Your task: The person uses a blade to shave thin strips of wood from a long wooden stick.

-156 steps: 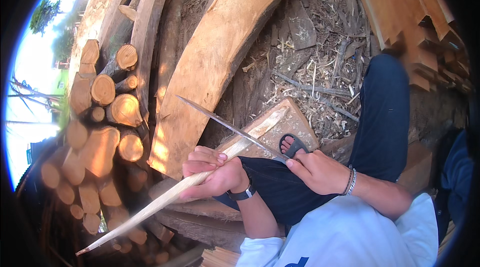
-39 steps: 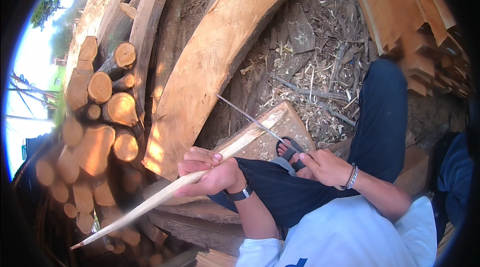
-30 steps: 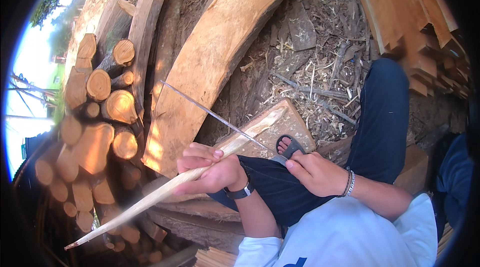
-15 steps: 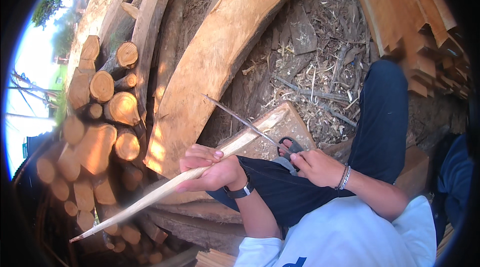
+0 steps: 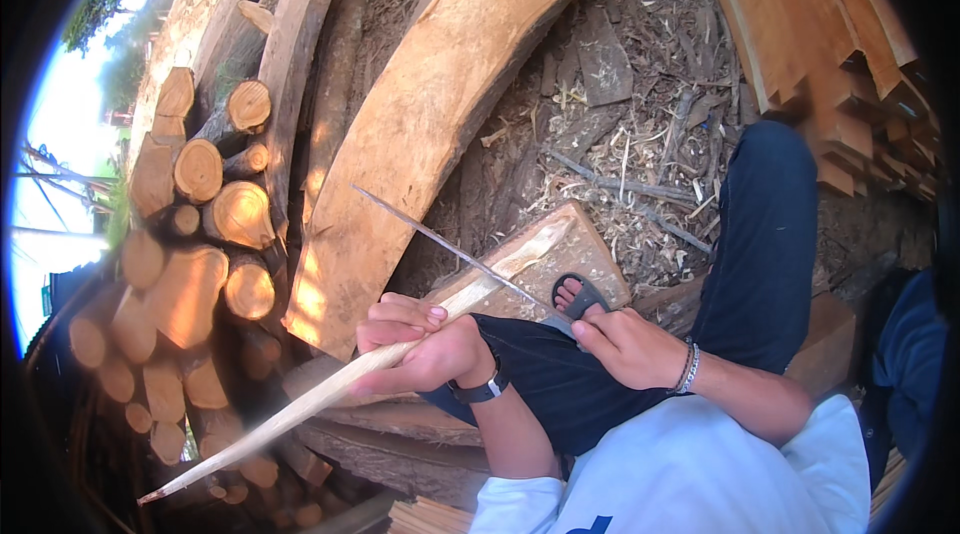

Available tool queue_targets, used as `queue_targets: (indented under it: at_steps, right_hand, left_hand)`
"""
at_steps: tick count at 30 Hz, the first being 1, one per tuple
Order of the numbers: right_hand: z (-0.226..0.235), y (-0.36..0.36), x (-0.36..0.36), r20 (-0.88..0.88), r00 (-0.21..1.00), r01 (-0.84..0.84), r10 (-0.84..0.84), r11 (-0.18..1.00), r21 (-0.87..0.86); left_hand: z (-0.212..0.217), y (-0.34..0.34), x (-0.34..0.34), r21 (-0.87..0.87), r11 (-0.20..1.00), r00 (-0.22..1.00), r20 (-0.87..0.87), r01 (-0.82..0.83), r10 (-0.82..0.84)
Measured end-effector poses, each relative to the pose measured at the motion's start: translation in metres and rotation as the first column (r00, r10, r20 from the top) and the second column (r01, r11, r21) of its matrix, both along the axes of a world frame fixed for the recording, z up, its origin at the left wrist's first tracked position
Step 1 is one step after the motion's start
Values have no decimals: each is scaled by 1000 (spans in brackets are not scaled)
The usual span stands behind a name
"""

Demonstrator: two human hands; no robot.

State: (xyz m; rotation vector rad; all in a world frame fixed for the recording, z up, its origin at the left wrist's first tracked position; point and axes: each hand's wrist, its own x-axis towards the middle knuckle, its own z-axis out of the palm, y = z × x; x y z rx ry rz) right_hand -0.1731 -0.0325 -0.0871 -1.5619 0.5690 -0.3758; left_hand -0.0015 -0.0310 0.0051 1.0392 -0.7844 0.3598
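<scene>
seated person, seen from above, shaping a wooden stick with a blade. the left hand [image 5: 415,349] is wrapped around a long pale stick [image 5: 300,404], fingers curled together over its top and thumb beneath, clamped on the shaft near its middle. the stick runs diagonally from a thin pointed tip at the near left to a broader, freshly cut end at the far right, which rests on a flat wooden block [image 5: 565,254] lying on the ground in front of the person. the right hand [image 5: 625,344] is closed around the handle of a long thin blade [image 5: 440,244]; the fingers are folded together on the handle, which is mostly hidden inside the grip. the blade extends from this hand toward the far left, crossing over the stick just beyond the left hand; whether its edge touches the wood cannot be told. a dark watch [image 5: 480,391] sits on the left wrist and a bead bracelet [image 5: 686,369] on the right wrist. a foot in a dark sandal [image 5: 578,296] rests on the block, just beside the right hand. the person wears dark blue trousers [image 5: 760,234] and a white shirt [image 5: 690,474]. to the left, a stack of cut logs [image 5: 200,224] shows its round ends. a broad curved slab of wood [image 5: 430,114] lies beyond the hands, with wood shavings and bark litter [image 5: 650,134] spread to its right. planks [image 5: 820,54] are stacked at the far right.
</scene>
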Motion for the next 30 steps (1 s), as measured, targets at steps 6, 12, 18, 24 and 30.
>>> queue_targets:
  at_steps: [6,12,18,24,30]
  right_hand:
    - [36,-7,-8,21,998,-52,54,996,-74]
    - [0,-5,2,-17,1000,-16,16,1000,8]
    - [38,-11,-7,-38,999,-29,28,998,-51]
    - [-6,-9,-1,-168,985,-17,24,999,46]
    - [9,-11,-11,-75,997,13,-4,993,118]
  left_hand:
    - [-3,4,2,17,1000,1000,10,-12,12]
    - [0,2,-2,-4,1000,999,-40,-2,2]
    - [-1,7,1,12,1000,1000,-7,-7,7]
    - [-1,4,4,-2,1000,1000,-20,-8,8]
    - [-1,5,4,4,1000,999,-20,-25,25]
